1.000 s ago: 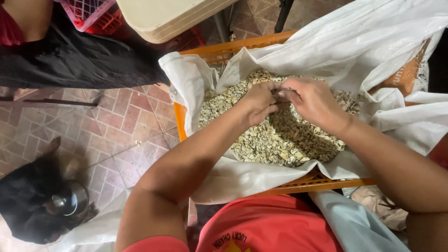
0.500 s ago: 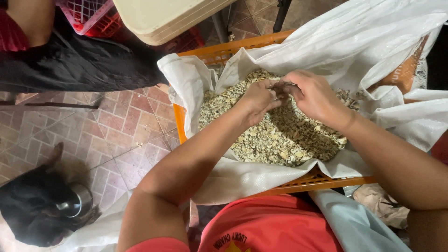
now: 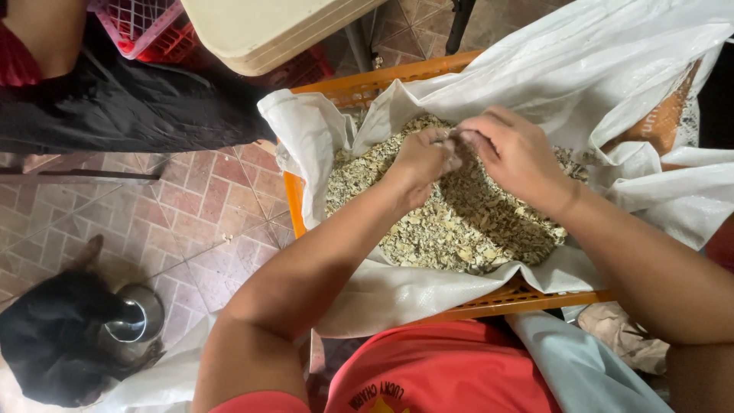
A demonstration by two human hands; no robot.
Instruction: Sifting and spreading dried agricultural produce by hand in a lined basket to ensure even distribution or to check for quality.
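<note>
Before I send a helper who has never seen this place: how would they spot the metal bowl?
Start at the orange crate lined with a white sack, then look down left across the brick-tile floor. The metal bowl stands there beside a black animal, the only shiny round thing.

Where the hands meet, the fingertips (image 3: 457,142) curl together and hide whatever they pinch. The single pale flakes (image 3: 466,222) beneath them are too small to tell apart. The white sack (image 3: 612,69) beyond runs off the edge.
</note>
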